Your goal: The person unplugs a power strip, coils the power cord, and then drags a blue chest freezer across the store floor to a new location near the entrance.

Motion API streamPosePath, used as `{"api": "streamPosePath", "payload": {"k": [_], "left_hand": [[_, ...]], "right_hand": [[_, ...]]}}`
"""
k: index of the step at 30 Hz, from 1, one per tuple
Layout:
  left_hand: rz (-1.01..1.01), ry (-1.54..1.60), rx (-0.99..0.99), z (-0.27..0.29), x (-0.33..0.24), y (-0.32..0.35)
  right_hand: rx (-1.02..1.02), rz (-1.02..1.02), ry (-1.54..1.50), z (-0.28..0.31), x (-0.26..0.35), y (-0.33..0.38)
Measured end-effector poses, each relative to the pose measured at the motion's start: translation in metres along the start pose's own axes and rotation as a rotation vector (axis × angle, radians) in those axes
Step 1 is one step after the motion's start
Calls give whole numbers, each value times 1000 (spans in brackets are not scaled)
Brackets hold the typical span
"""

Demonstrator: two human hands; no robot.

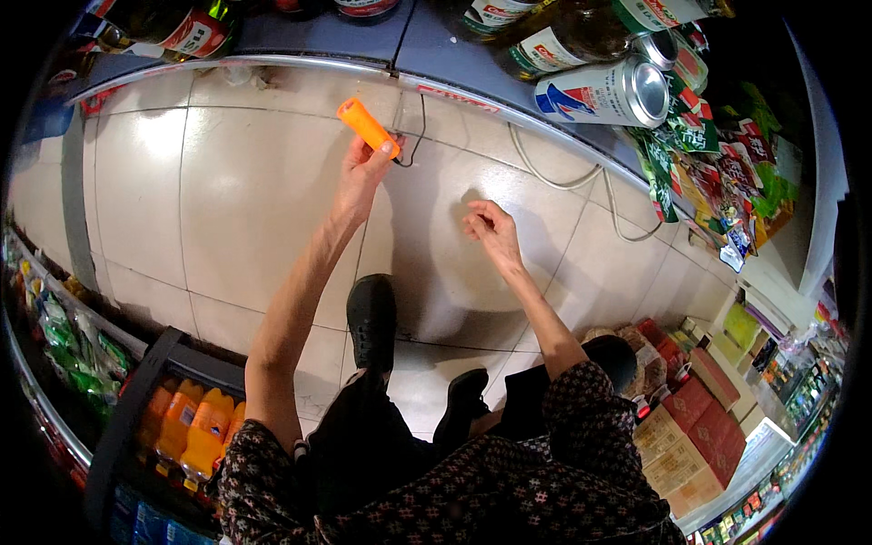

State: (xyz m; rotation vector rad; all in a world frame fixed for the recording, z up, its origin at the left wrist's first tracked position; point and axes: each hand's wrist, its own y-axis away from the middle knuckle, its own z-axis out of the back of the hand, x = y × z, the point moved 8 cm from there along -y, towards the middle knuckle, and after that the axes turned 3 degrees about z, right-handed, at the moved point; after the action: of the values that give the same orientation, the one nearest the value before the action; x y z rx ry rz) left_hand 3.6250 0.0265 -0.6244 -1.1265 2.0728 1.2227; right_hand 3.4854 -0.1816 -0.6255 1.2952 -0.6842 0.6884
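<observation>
Tiled floor (227, 209), pale beige w/ a glossy shine, fills most of the view. A grey shelf (436, 54) curves across the top, its lip running left to right. On it, upper right: a lg can (604, 91) lying on its side, silver end facing out, w/ green-glass bottles (554, 41) just behind. Below & right of the can hang green snack packets (699, 136) in a bunch. Lower left: a dark rack w/ orange drink bottles (195, 422) standing in a row. Lower right: stacked red & tan boxes (695, 427). Thin pale cord (554, 173) trails over the tiles under the shelf edge.

Person's black shoes sit mid-frame, left shoe (371, 318) pointing up the pic; patterned dark sleeves at the bottom.

Left hand (363, 168) is raised, arm stretched out, fingers & thumb pinched on the lower end of a sm orange tube (367, 125). Tube tilts up-left, above the hand, just below the shelf lip, nr a thin dark wire hook on the floor line.

Right hand (490, 232) hangs over the tiles, well apart from the tube, holding nothing; fingers loosely curled in, not clenched.
</observation>
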Motion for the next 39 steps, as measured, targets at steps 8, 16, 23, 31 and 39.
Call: {"api": "streamPosePath", "payload": {"k": [8, 16, 23, 31, 39], "left_hand": [[-189, -311, -80, 5, -20, 3], [1, -266, -228, 22, -20, -41], [79, -586, -385, 38, -38, -92], [-43, -586, -267, 31, -37, -101], [-197, -632, -173, 10, -11, -1]], "right_hand": [[-5, -16, -2, 2, -9, 6], [-41, 17, -24, 16, -9, 4], [-684, -48, -179, 160, -40, 14], [-1036, -166, -476, 321, -117, 37], [-884, 36, -280, 342, -69, -2]]}}
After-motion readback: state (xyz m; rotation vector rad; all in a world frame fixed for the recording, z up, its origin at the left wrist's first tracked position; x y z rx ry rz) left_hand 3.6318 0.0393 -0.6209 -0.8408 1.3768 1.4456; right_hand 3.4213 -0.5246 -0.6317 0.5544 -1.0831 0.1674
